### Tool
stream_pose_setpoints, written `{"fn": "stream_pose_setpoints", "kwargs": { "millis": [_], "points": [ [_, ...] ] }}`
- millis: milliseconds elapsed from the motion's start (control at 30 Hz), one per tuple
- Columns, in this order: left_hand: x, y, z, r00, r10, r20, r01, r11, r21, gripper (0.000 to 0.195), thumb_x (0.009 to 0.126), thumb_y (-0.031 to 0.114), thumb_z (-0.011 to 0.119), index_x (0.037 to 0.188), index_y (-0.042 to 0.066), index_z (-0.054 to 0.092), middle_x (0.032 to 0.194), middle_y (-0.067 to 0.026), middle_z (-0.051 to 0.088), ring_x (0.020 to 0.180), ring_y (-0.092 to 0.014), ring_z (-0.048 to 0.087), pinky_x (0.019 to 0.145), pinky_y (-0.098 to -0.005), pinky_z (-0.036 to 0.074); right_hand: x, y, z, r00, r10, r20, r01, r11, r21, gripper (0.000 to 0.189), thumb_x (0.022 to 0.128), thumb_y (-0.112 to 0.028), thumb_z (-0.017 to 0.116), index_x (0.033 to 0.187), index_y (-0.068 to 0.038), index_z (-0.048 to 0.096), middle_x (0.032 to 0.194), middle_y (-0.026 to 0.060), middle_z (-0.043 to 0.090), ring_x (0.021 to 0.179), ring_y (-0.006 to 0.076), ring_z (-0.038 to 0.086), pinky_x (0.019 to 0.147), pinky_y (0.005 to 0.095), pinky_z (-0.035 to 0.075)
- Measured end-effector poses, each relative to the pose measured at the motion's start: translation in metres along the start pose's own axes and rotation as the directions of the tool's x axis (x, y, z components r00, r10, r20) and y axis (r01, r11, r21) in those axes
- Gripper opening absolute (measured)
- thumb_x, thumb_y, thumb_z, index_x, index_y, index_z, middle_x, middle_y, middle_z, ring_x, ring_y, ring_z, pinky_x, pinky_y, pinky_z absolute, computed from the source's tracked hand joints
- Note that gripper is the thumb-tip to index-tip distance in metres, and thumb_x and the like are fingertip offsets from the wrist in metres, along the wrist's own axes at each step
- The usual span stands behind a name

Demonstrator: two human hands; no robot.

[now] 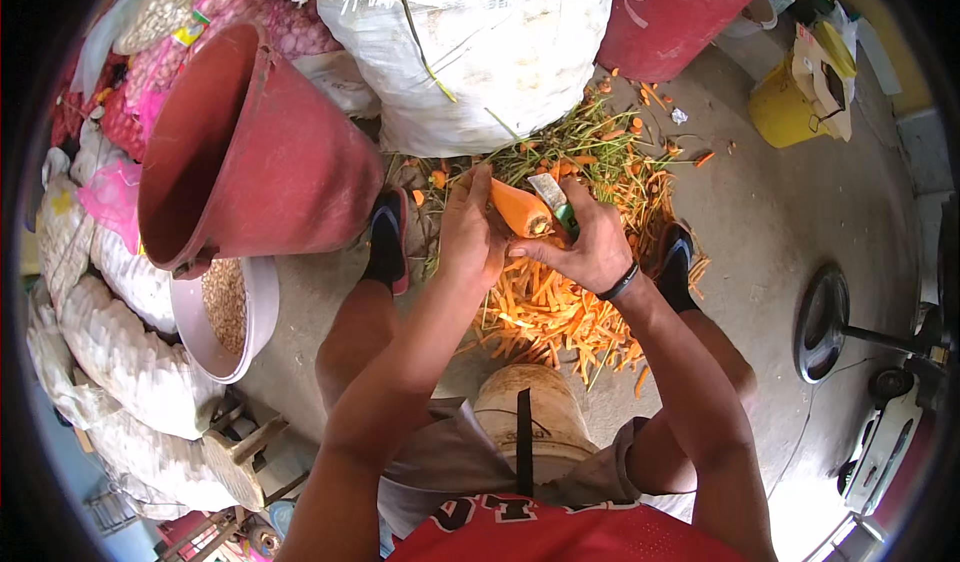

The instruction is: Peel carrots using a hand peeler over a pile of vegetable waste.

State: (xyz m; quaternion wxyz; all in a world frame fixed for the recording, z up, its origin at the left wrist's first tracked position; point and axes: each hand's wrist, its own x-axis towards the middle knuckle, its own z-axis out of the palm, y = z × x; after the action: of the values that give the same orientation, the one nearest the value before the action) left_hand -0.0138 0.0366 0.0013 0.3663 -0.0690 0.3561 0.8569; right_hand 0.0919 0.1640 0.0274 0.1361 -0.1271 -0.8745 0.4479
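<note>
An orange carrot (pixel 519 208) rests in my left hand (pixel 474 224), its cut end turned towards me and to the right. Thumb and fingers close around its left side. My right hand (pixel 596 241) grips a small green-handled bladed tool (pixel 549 190) right beside the carrot; most of the handle is hidden by the fingers, so its exact kind is unclear. Below both hands, a heap of carrot peelings (pixel 559 310) covers the floor between my feet. Green stalks (pixel 600 142) and cut carrot ends lie beyond it.
A full white woven sack (pixel 469 66) stands ahead, between a tilted red bucket (pixel 307 164) and another red bucket (pixel 664 21). At left are a pale basin (pixel 259 329) of grains or beans and stacked sacks (pixel 135 344). At right stand a yellow bucket (pixel 776 104) and a black round base (pixel 821 323).
</note>
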Motion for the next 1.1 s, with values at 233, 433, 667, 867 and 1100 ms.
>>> {"fn": "stream_pose_setpoints", "kwargs": {
  "millis": [233, 433, 667, 867, 1100],
  "points": [
    [-0.006, 0.002, 0.004, 1.0, 0.015, -0.015, -0.014, 0.998, 0.057, 0.021, 0.101, 0.021, 0.053, 0.118, 0.009, 0.052, 0.103, -0.0023, 0.061, 0.092, -0.014, 0.062, 0.083, -0.0307, 0.054, 0.001, 0.0, -0.006, 0.999, 0.031, -0.016, -0.031, 0.999, 0.035, 0.074, 0.07, -0.055, 0.084, 0.105, 0.004, 0.057, 0.054, 0.009, 0.055, 0.048, 0.0198, 0.057, 0.049, 0.0347, 0.047],
    [-0.009, 0.002, 0.003, 0.998, 0.027, 0.063, -0.031, 0.997, 0.077, 0.02, 0.1, 0.022, 0.058, 0.117, 0.012, 0.056, 0.105, -0.0003, 0.061, 0.094, -0.012, 0.06, 0.079, -0.0275, 0.051, 0.0, 0.009, -0.005, 0.998, -0.018, -0.064, 0.025, 0.994, 0.106, 0.075, 0.079, -0.049, 0.078, 0.121, 0.008, 0.055, 0.058, 0.0137, 0.058, 0.053, 0.024, 0.061, 0.054, 0.0367, 0.049],
    [-0.005, -0.002, -0.005, 0.995, 0.097, -0.008, -0.096, 0.988, 0.119, 0.023, 0.1, 0.022, 0.058, 0.12, 0.014, 0.051, 0.105, -0.0026, 0.061, 0.092, -0.015, 0.062, 0.072, -0.0292, 0.054, -0.008, 0.003, 0.013, 0.996, 0.081, -0.035, -0.074, 0.984, 0.164, 0.054, 0.091, -0.046, 0.065, 0.108, 0.005, 0.064, 0.065, 0.0175, 0.06, 0.059, 0.0261, 0.062, 0.061, 0.0374, 0.049],
    [-0.006, 0.002, 0.005, 0.981, 0.192, -0.037, -0.188, 0.977, 0.097, 0.028, 0.097, 0.016, 0.063, 0.12, 0.015, 0.047, 0.098, -0.0026, 0.062, 0.083, -0.014, 0.063, 0.069, -0.0305, 0.056, -0.014, 0.006, 0.026, 0.991, 0.105, -0.078, -0.083, 0.966, 0.246, 0.047, 0.097, -0.042, 0.058, 0.093, 0.005, 0.065, 0.062, 0.0156, 0.057, 0.053, 0.0241, 0.051, 0.056, 0.038, 0.046],
    [0.001, 0.027, 0.01, 0.961, 0.258, -0.101, -0.246, 0.962, 0.117, 0.029, 0.096, 0.018, 0.065, 0.122, 0.013, 0.052, 0.097, -0.0009, 0.061, 0.087, -0.011, 0.061, 0.071, -0.0287, 0.055, -0.015, 0.0, 0.026, 0.996, -0.005, -0.085, 0.027, 0.966, 0.259, 0.045, 0.088, -0.041, 0.072, 0.093, 0.003, 0.062, 0.059, 0.011, 0.052, 0.052, 0.0211, 0.049, 0.055, 0.0374, 0.044]
  ]
}}
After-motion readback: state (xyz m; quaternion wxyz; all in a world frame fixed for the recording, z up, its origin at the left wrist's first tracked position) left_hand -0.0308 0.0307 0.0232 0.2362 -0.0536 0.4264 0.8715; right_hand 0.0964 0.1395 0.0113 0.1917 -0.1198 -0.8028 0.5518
